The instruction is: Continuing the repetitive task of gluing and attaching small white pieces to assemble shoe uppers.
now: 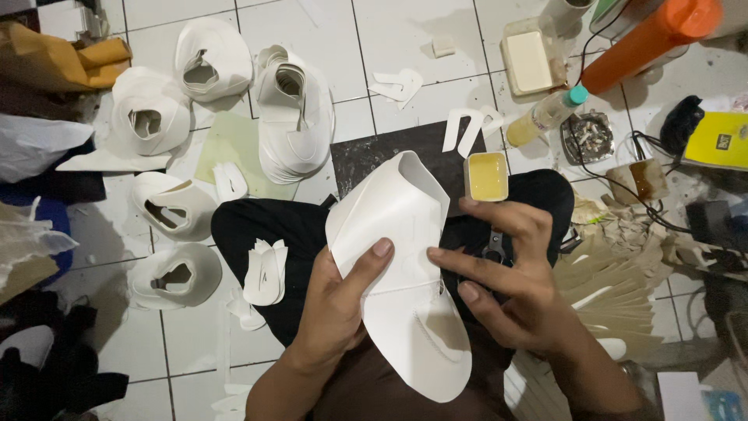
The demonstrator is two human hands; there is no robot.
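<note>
My left hand (339, 300) grips a white cut shoe-upper piece (397, 226) from its left side, thumb pressed on its face. My right hand (510, 273) touches the piece's right edge with its fingertips, fingers spread. The piece is held over my lap, above my black trousers (265, 234). A small square tub of yellow glue (487, 176) sits just beyond my right hand, on a dark board (366, 152). Scissors (493, 245) lie partly hidden under my right fingers.
Several folded white uppers (175, 206) and a stack of them (296, 113) lie on the tiled floor at left. Small white cutouts (265, 273) rest on my thigh. A glue bottle (545, 115), an orange bottle (647, 39), an ashtray (588, 136) and cables sit at right.
</note>
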